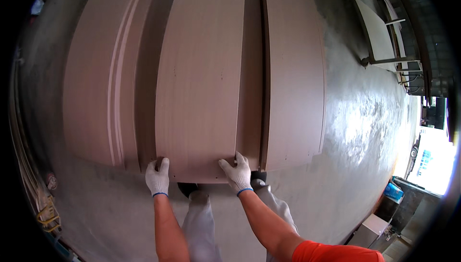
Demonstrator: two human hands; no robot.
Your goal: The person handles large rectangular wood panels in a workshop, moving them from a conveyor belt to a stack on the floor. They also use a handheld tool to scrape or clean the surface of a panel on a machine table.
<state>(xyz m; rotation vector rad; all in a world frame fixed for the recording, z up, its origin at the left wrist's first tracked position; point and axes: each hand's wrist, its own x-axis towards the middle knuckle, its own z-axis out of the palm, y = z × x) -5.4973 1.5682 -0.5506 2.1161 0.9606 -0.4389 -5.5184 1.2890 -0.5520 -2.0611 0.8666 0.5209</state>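
Middle panel (199,79) lies lengthwise over other brown boards (293,79). Left hand (157,178) and right hand (237,173), gloved, partly closed, grasp opposite long edges by the near end, presumably for balanced control. Floor (355,111): smooth grey, daylight-glossed; metal rack (391,61) far right.

Your gloved left hand (157,176) grips the near left corner of the long brown middle panel (198,84), and your gloved right hand (236,172) holds its near right corner, both thumbs on top. A brown left panel (89,89) with two pale stripes lies to the left, a plain right panel (295,79) to the right. Far right on the grey floor (350,89) stands a metal frame (394,62).
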